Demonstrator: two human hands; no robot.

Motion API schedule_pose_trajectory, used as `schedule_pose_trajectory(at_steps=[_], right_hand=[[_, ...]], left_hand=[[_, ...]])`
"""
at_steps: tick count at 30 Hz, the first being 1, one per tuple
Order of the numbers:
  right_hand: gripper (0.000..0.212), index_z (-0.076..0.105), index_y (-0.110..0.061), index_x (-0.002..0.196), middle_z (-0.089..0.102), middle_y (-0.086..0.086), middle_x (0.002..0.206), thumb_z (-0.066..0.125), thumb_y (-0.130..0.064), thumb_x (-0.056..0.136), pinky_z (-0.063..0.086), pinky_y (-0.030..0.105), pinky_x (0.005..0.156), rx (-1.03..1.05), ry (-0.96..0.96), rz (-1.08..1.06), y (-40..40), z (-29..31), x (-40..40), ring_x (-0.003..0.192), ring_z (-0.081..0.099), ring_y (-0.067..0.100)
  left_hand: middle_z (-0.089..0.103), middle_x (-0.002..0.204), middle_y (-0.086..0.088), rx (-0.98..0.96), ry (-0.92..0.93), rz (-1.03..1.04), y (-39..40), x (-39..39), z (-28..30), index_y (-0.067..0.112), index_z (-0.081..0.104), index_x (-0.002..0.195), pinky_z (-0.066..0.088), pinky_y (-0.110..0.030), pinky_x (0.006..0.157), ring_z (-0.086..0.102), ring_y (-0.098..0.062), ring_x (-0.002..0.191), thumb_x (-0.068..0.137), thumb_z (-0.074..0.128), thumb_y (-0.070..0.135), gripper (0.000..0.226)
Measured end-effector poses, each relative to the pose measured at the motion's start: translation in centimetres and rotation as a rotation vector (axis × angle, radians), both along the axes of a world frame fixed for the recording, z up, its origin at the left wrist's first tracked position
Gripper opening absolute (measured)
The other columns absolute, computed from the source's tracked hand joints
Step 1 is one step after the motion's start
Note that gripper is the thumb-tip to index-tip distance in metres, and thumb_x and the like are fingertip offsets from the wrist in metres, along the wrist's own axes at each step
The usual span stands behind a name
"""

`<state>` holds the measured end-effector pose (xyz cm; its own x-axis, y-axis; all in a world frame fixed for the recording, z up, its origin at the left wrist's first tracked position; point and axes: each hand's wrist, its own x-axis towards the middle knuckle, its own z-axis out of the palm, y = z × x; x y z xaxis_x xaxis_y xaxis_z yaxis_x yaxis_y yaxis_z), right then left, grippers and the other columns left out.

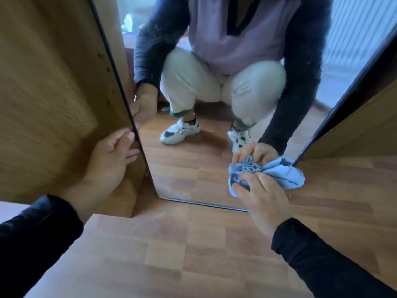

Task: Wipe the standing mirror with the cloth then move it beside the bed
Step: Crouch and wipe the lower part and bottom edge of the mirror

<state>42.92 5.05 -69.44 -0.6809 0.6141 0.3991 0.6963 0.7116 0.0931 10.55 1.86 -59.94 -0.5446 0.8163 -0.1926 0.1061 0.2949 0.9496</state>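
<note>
- The standing mirror [193, 164] stood on the wood-pattern laminate floor [171, 250], its dark-framed bottom edge resting on the boards and its glass facing the camera.
- A light wooden cabinet panel [53, 93] stood just to the left of the mirror, and another wooden panel [354, 134] showed to its right.
- The left hand [107, 160], in a dark sleeve, gripped the mirror's left edge, the thumb at the front by the frame and the fingers curled around toward the back.
- The right hand [264, 201] was closed on a bunched light-blue cloth [279, 175], fingertips pinching the gathered folds.
- The cloth was pressed against the glass near the mirror's lower right corner, close above the floor.
- In the glass, the reflection showed a crouching person in pale trousers, white-and-dark trainers, a lilac top and dark sleeves, with the cloth hand's reflection meeting the real cloth.
- Pale smudges marked the floor just in front of the mirror's base.
</note>
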Motion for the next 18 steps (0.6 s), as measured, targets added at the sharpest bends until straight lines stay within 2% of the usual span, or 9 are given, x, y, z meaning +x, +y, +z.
schedule_pose_trajectory(at_steps=[3,6,10,14,18], right_hand=[[0.058,0.068,-0.013,0.096,0.066,0.01,0.104,0.013,0.008,0.098,0.057,0.04,0.078,-0.028,-0.019,0.028,-0.2,-0.7,-1.2,0.084,0.06,0.028],[0.06,0.068,-0.013,0.096,0.066,0.011,0.102,0.012,0.008,0.095,0.057,0.041,0.076,-0.02,-0.056,0.096,-0.1,-1.3,-3.5,0.082,0.06,0.029],[0.042,0.064,-0.015,0.088,0.06,0.007,0.089,0.03,0.01,0.091,0.046,0.037,0.066,0.041,-0.085,0.196,0.6,-1.9,-7.9,0.075,0.052,0.026],[0.029,0.065,-0.018,0.088,0.061,0.001,0.095,0.054,0.008,0.084,0.046,0.035,0.071,0.054,-0.039,0.225,0.5,-2.9,-7.4,0.078,0.052,0.023],[0.029,0.065,-0.021,0.094,0.065,-0.002,0.107,0.057,0.006,0.085,0.047,0.039,0.089,0.066,-0.084,0.147,-0.3,-3.5,-3.5,0.093,0.057,0.022]], left_hand=[[0.063,0.103,0.014,0.018,0.002,0.01,0.1,-0.3,-0.3,0.033,0.054,0.124,0.054,-0.026,0.084,0.066,-0.012,0.091,0.105,0.046,0.022,0.024],[0.064,0.103,0.017,0.015,0.029,0.003,0.3,-0.7,-0.4,0.036,0.056,0.122,0.055,-0.03,0.086,0.068,-0.014,0.094,0.104,0.049,0.023,0.023],[0.068,0.105,0.012,-0.005,0.105,-0.042,0.2,-1.0,-0.8,0.034,0.059,0.122,0.056,-0.033,0.088,0.069,-0.016,0.097,0.103,0.051,0.025,0.023],[0.066,0.102,0.019,0.01,0.142,-0.066,0.2,-1.0,-1.1,0.034,0.059,0.121,0.056,-0.029,0.086,0.067,-0.009,0.096,0.104,0.049,0.025,0.022],[0.069,0.089,0.033,-0.017,0.112,-0.082,-0.5,-0.5,-2.2,0.049,0.061,0.098,0.054,-0.018,0.081,0.066,0.005,0.09,0.105,0.046,0.023,0.031]])
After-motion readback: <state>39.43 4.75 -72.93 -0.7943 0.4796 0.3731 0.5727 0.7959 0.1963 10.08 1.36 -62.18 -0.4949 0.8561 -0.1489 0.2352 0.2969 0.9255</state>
